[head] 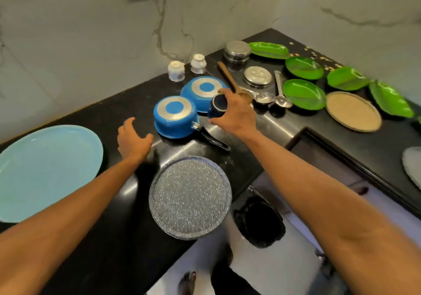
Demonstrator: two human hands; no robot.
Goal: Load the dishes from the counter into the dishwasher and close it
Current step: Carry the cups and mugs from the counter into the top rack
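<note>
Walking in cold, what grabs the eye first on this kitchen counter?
The right hand grips a small dark blue cup at the centre, beside two bright blue pans turned upside down. Vivid green plates line the right stretch of the counter, and a big pale blue plate lies far left.

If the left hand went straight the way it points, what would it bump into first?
Probably the nearer upside-down blue pot. The left hand is open and its fingers point at the pot's side, with only bare counter between. How high the hand is above the counter is hard to tell.
</note>
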